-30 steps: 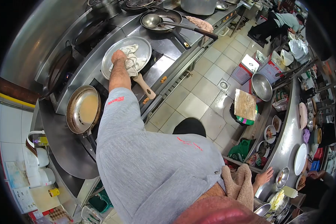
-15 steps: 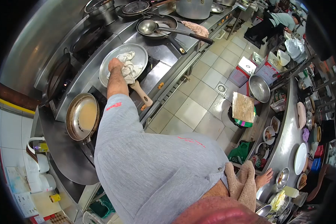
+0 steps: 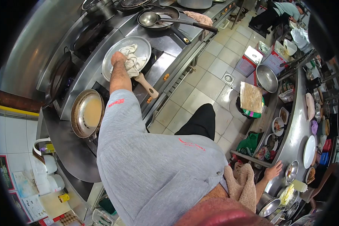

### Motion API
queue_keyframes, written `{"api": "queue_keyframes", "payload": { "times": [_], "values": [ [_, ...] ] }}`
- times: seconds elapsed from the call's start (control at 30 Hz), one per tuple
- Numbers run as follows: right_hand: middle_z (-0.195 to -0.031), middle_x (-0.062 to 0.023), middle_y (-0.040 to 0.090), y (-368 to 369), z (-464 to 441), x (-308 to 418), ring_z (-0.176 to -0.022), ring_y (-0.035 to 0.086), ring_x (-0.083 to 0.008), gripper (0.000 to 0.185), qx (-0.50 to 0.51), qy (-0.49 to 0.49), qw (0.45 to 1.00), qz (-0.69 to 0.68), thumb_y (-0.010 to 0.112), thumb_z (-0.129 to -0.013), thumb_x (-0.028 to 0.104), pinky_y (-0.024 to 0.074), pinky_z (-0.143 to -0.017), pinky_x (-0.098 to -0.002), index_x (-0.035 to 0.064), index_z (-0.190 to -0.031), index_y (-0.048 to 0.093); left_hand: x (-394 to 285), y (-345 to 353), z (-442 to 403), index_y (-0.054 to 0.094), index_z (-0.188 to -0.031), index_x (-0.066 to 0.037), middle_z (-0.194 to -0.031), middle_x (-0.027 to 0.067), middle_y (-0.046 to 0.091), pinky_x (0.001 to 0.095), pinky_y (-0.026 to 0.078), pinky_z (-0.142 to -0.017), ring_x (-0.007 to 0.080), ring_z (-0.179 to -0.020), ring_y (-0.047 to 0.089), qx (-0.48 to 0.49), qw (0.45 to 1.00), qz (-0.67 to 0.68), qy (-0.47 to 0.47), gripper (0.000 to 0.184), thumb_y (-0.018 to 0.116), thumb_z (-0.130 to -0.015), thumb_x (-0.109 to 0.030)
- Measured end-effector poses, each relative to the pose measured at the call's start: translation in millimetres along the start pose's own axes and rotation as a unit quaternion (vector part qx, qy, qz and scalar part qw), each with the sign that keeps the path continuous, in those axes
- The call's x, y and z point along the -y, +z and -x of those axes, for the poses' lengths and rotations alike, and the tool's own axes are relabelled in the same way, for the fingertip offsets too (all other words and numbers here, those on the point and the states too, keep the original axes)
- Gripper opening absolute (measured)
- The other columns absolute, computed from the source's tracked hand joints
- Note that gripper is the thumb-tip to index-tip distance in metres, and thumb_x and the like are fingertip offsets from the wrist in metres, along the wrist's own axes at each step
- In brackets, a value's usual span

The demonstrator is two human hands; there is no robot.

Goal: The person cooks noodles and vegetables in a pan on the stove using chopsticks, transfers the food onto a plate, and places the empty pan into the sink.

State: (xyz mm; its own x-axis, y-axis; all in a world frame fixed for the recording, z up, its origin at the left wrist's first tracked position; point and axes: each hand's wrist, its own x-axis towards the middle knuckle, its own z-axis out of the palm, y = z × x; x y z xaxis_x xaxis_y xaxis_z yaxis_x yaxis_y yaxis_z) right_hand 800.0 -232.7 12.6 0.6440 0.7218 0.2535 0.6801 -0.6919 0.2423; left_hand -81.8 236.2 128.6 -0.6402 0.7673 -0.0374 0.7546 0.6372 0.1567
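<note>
Seen from the aisle, the right hand [image 3: 274, 170] rests, fingers spread and gripping nothing, at the edge of the worktop [image 3: 293, 141]. On the stove, a frying pan [image 3: 78, 113] contains pale liquid. Beyond it, the left hand [image 3: 118, 58] grasps a white cloth [image 3: 133, 64] against a round metal lid [image 3: 144, 46]; a wooden handle [image 3: 146, 86] projects below. Farther, a ladle [image 3: 169, 20] lies across a second pan [image 3: 173, 12].

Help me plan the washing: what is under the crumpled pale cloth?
The cloth lies on what looks like a round metal lid, visible around it. Whatever sits directly beneath the folds and the left hand is hidden.
</note>
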Motion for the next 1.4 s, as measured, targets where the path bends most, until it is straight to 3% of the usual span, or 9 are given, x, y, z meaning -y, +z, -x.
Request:
{"api": "queue_keyframes", "payload": {
  "times": [0.23,0.37,0.47,0.53,0.57,0.6,0.9,1.1,1.4],
  "values": [
    [-0.145,-0.0107,0.026,-4,1,5,-0.130,0.028,-0.0374,0.092,0.019,0.024,1.000,-0.005,0.057,-0.063,-0.004,0.0268,-0.103,-0.0521,0.0196,-0.144,0.019,-8,-10,15,0.062,-0.109,-0.007,-0.116,0.0145,0.059,0.0374,0.046,-0.092,0.0284,-0.108,0.056,-0.001,1.000,0.008,-0.016,0.049,0.075,-0.070,-0.034],
    [-0.144,-0.0118,0.026,-5,1,5,-0.129,0.029,-0.0376,0.092,0.008,0.022,1.000,-0.017,0.057,-0.062,-0.004,0.0274,-0.102,-0.0523,0.0178,-0.144,0.020,16,33,-38,0.064,-0.100,-0.007,-0.110,0.0136,0.062,0.0372,0.049,-0.088,0.0284,-0.104,0.058,-0.039,0.995,-0.077,0.058,0.043,0.070,-0.068,-0.035],
    [-0.144,-0.0126,0.027,-22,3,13,-0.129,0.028,-0.0376,0.090,0.017,0.033,0.999,-0.027,0.057,-0.063,-0.004,0.0276,-0.102,-0.0524,0.0171,-0.143,0.021,15,36,-42,0.068,-0.088,-0.003,-0.097,0.0176,0.065,0.0388,0.051,-0.081,0.0317,-0.093,0.063,-0.071,0.996,-0.031,0.053,0.030,0.070,-0.065,-0.022],
    [-0.144,-0.0127,0.027,-23,2,16,-0.130,0.028,-0.0374,0.089,0.011,0.050,0.998,-0.029,0.058,-0.064,-0.004,0.0272,-0.103,-0.0523,0.0164,-0.143,0.021,16,42,-45,0.068,-0.088,-0.004,-0.095,0.0178,0.065,0.0395,0.051,-0.080,0.0323,-0.091,0.063,-0.095,0.993,-0.048,0.053,0.029,0.069,-0.066,-0.022],
    [-0.144,-0.0128,0.027,-24,4,15,-0.130,0.028,-0.0372,0.088,0.009,0.041,0.999,-0.031,0.060,-0.065,-0.003,0.0269,-0.103,-0.0522,0.0156,-0.142,0.022,20,46,-55,0.067,-0.098,-0.009,-0.105,0.0132,0.064,0.0358,0.052,-0.080,0.0265,-0.097,0.063,-0.053,0.991,-0.115,0.053,0.038,0.065,-0.070,-0.035],
    [-0.144,-0.0128,0.027,-26,6,14,-0.130,0.028,-0.0372,0.088,-0.001,0.059,0.998,-0.035,0.060,-0.065,-0.003,0.0269,-0.103,-0.0522,0.0156,-0.142,0.022,20,44,-50,0.067,-0.097,-0.009,-0.104,0.0131,0.064,0.0357,0.052,-0.080,0.0270,-0.097,0.063,-0.063,0.992,-0.098,0.049,0.040,0.069,-0.067,-0.036],
    [-0.144,-0.0123,0.025,-25,4,17,-0.133,0.023,-0.0361,0.091,0.044,0.070,0.996,-0.046,0.063,-0.066,-0.001,0.0228,-0.107,-0.0509,0.0149,-0.143,0.018,9,26,-20,0.067,-0.094,-0.004,-0.101,0.0176,0.064,0.0388,0.050,-0.082,0.0322,-0.097,0.061,-0.061,0.998,-0.001,0.024,0.039,0.075,-0.066,-0.031],
    [-0.146,-0.0115,0.022,-19,3,15,-0.133,0.022,-0.0353,0.094,0.054,0.073,0.995,-0.029,0.065,-0.065,-0.001,0.0239,-0.107,-0.0506,0.0154,-0.143,0.015,0,3,10,0.066,-0.098,-0.004,-0.105,0.0172,0.063,0.0395,0.050,-0.083,0.0326,-0.099,0.060,-0.042,0.998,0.006,0.037,0.033,0.071,-0.072,-0.022],
    [-0.145,-0.0111,0.024,-26,5,17,-0.132,0.025,-0.0358,0.092,0.048,0.044,0.997,-0.037,0.065,-0.065,0.002,0.0255,-0.104,-0.0515,0.0157,-0.143,0.018,20,49,-43,0.066,-0.096,-0.006,-0.101,0.0164,0.064,0.0389,0.050,-0.082,0.0307,-0.097,0.061,-0.081,0.994,-0.025,0.072,0.039,0.071,-0.068,-0.034]
  ]
}}
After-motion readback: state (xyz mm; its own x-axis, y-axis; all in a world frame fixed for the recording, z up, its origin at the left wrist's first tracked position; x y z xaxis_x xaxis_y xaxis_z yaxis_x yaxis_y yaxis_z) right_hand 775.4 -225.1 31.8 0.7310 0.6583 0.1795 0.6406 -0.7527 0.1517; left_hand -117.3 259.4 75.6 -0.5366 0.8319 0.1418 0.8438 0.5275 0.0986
